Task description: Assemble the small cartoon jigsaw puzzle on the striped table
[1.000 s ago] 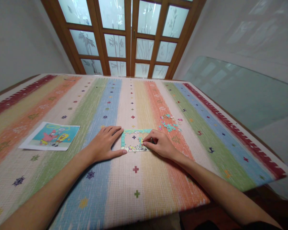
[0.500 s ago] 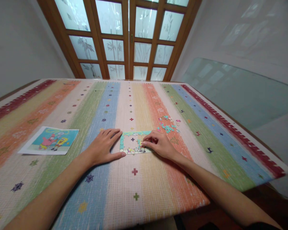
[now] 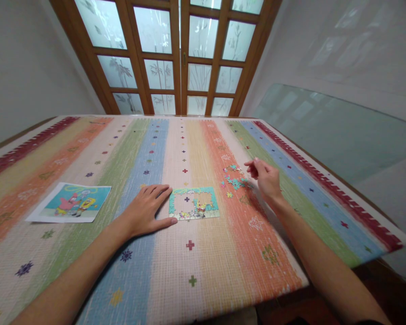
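Observation:
A partly assembled jigsaw puzzle lies flat on the striped tablecloth. Its border is joined, with turquoise along the top and a gap showing the cloth inside; some pieces fill its right and lower parts. My left hand rests with fingers spread at the puzzle's left edge. To the right, a pile of loose puzzle pieces is mostly turquoise. My right hand hovers just beside this pile, its fingers loosely curled and apart, and I see nothing in them.
A printed cartoon picture lies left of my left hand. One yellowish loose piece sits between pile and puzzle. The table's front edge runs below my arms. Wooden glass-paned doors stand behind the table, and a glass panel at the right.
My right hand has left the puzzle and moved right and away from me to the loose pieces. The right part of the puzzle is now uncovered. My left hand has stayed in place.

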A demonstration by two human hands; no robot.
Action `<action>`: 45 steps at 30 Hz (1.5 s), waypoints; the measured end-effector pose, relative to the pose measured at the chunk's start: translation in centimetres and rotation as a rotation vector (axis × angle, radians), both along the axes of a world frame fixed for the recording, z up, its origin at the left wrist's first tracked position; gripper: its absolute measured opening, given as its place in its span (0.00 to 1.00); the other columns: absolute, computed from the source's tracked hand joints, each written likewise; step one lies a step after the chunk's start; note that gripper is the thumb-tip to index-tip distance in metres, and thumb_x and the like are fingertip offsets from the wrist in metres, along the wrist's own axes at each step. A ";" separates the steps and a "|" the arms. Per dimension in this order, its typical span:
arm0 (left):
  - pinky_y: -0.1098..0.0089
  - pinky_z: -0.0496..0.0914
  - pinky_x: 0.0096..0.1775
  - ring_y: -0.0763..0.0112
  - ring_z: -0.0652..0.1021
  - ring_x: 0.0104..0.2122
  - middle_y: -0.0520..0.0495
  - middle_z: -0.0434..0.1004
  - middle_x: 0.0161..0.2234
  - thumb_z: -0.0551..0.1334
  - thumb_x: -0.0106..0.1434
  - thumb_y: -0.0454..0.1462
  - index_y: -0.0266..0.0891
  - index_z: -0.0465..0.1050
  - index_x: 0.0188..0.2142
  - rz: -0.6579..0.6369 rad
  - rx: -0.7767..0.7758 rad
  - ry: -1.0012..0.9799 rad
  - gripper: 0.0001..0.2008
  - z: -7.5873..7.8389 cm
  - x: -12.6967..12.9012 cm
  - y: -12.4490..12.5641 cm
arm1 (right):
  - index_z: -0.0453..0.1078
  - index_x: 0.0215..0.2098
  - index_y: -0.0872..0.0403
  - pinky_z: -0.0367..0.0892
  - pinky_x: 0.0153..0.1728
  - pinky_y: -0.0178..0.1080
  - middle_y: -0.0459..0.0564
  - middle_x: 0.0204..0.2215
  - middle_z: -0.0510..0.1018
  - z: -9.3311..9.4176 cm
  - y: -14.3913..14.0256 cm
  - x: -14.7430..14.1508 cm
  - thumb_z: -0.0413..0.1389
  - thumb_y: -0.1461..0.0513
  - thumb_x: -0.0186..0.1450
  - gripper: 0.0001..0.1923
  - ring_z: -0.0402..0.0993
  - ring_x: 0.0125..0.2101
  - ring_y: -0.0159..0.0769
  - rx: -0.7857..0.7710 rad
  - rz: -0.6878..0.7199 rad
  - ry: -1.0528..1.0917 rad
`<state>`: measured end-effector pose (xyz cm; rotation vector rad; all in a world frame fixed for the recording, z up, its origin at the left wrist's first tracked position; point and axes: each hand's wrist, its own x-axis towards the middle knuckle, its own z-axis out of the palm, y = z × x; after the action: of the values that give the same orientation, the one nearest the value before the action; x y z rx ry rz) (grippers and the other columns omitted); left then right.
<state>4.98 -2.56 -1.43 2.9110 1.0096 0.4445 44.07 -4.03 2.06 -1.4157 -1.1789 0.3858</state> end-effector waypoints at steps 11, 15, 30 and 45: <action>0.40 0.62 0.60 0.41 0.71 0.58 0.33 0.69 0.63 0.56 0.66 0.65 0.40 0.63 0.66 0.008 -0.014 -0.014 0.41 0.0 0.0 0.0 | 0.80 0.27 0.51 0.66 0.32 0.42 0.54 0.28 0.82 -0.6 0.6 5.4 0.60 0.59 0.57 0.06 0.75 0.29 0.44 -0.396 -0.029 -0.659; 0.40 0.63 0.59 0.41 0.71 0.58 0.32 0.69 0.62 0.55 0.66 0.65 0.39 0.64 0.66 0.008 -0.010 -0.010 0.41 0.1 0.1 0.0 | 0.79 0.27 0.52 0.67 0.34 0.42 0.54 0.28 0.83 -1.2 0.6 5.2 0.61 0.59 0.60 0.07 0.77 0.30 0.44 -0.478 0.006 -0.761; 0.39 0.63 0.59 0.40 0.71 0.58 0.32 0.69 0.63 0.55 0.66 0.65 0.38 0.64 0.66 0.013 -0.026 -0.002 0.41 0.2 0.1 -0.1 | 0.80 0.36 0.52 0.69 0.36 0.43 0.57 0.32 0.85 -1.2 0.6 5.7 0.56 0.61 0.62 0.10 0.80 0.32 0.47 -0.426 -0.049 -0.795; 0.38 0.62 0.59 0.39 0.71 0.59 0.30 0.69 0.63 0.55 0.66 0.66 0.37 0.64 0.65 0.019 -0.031 -0.003 0.42 0.0 0.1 0.0 | 0.83 0.42 0.55 0.68 0.47 0.45 0.60 0.41 0.84 -1.7 1.0 6.6 0.50 0.66 0.65 0.18 0.77 0.44 0.49 -0.444 -0.008 -0.957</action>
<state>5.09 -2.58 -1.40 2.8751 1.0343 0.4305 50.70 -3.08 0.37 -2.0908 -1.9220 -0.0839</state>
